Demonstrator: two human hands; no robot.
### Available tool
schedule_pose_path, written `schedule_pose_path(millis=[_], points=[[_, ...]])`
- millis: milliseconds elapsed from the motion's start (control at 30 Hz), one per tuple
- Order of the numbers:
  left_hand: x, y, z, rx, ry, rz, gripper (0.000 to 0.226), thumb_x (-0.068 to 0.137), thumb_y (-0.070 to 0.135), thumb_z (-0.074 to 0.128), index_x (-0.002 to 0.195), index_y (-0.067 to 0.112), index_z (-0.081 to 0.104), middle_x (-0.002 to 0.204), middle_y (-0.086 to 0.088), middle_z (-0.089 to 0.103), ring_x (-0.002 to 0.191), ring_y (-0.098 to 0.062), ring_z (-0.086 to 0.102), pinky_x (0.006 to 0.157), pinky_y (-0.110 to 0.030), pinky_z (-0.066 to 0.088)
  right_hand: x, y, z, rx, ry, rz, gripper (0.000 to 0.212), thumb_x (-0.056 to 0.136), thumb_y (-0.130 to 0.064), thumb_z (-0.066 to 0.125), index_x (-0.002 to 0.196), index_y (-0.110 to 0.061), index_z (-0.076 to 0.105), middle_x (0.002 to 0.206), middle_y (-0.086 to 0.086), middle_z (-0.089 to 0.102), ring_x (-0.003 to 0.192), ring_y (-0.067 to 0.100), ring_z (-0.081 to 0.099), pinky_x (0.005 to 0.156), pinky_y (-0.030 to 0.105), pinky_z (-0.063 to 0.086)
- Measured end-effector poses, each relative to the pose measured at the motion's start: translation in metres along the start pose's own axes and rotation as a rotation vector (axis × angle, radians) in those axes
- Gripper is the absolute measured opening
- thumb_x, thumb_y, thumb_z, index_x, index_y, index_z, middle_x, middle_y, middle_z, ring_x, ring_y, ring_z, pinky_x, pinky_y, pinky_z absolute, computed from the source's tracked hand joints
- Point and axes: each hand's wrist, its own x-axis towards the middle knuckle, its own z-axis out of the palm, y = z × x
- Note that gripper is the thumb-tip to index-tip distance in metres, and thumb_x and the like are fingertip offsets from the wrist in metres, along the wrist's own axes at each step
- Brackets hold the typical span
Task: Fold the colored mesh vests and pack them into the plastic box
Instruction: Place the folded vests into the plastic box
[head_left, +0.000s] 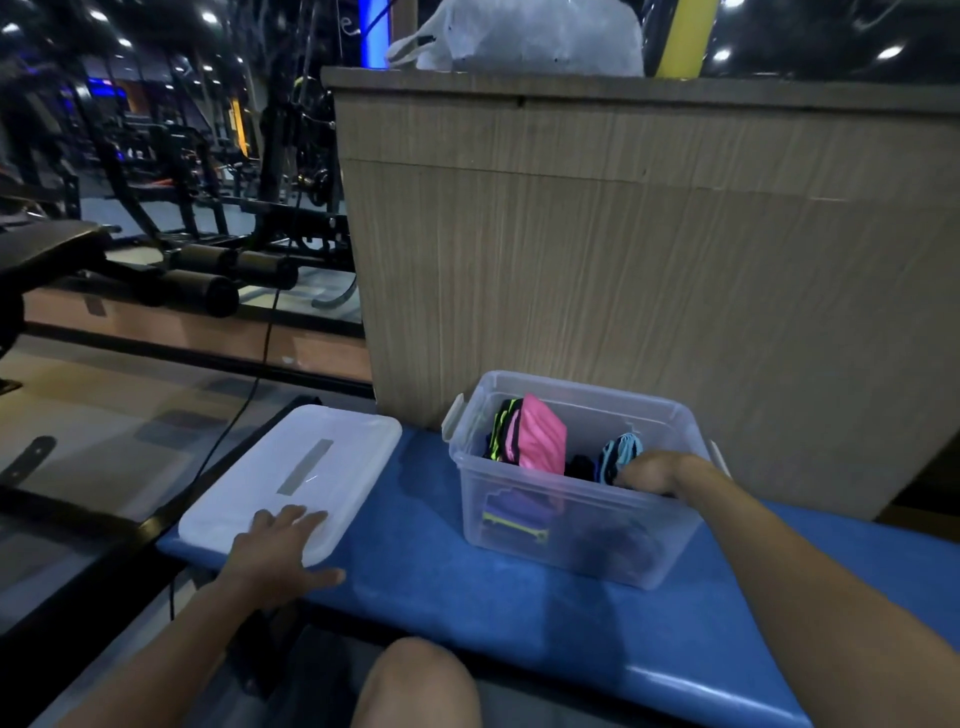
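Observation:
A clear plastic box (519, 525) stands on a blue padded bench (467, 597). Inside it stand folded mesh vests: a pink one (543, 441), a black one with green stripes (503, 428) and a light blue one (621, 454). A purple vest with a yellow-green stripe (514, 514) shows through the front wall. My right hand (654, 473) reaches into the box at its right side; its fingertips are down among the vests, hidden. The box's white lid (296, 478) lies flat to the left. My left hand (283, 551) rests flat on the lid's near corner.
A tall wooden counter (649, 260) rises right behind the box, with a white plastic bag (524, 36) on top. Gym machines (208, 208) and a black cable fill the floor to the left. My knee (415, 680) sits below the bench's front edge.

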Motion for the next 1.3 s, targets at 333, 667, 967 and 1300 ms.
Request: schedule_pose_path(millis=[333,667,967,1300], points=[[0.004,-0.013,0.002,0.118,-0.016,0.124,0.110,0.071,0.070,0.075,0.161,0.033,0.023,0.164,0.005,0.026,0.142,-0.023,0.031,0.106,-0.040,0.038,0.016,-0.047,0.004,-0.092,-0.258,-0.113,0.020,0.093,-0.041,0.068,0.089,-0.022,0.065,0.105,-0.003,0.064,0.094,0.018,0.061,0.085,0.031,0.052],[0.026,0.200,-0.114,-0.367,0.497,0.827,0.027,0.096,0.044,0.052,0.105,0.030,0.072,0.110,0.009,0.066,0.105,-0.017,0.058,0.095,-0.038,0.044,0.039,-0.010,0.002,0.195,-0.055,-0.209,0.050,0.091,0.004,0.048,0.115,-0.033,0.072,0.101,-0.002,0.068,0.080,0.019,0.061,0.058,0.024,0.051],[0.096,0.231,-0.120,0.267,-0.119,0.515,0.052,0.089,0.068,0.058,0.137,0.048,0.056,0.163,0.010,0.031,0.156,-0.032,-0.002,0.117,-0.065,-0.012,0.068,-0.019,0.005,-0.373,-0.036,-0.374,0.058,0.091,-0.044,0.070,0.145,-0.048,0.049,0.164,-0.008,0.021,0.145,0.030,0.032,0.122,0.043,0.026],[0.088,0.195,-0.116,-0.387,0.113,0.744,0.053,0.089,0.067,0.055,0.131,0.035,0.065,0.146,0.010,0.055,0.147,-0.013,0.033,0.126,-0.047,0.010,0.063,-0.030,0.003,-0.357,-0.059,-0.462,0.056,0.088,-0.039,0.072,0.142,-0.034,0.057,0.153,-0.007,0.045,0.141,0.020,0.044,0.115,0.028,0.034]])
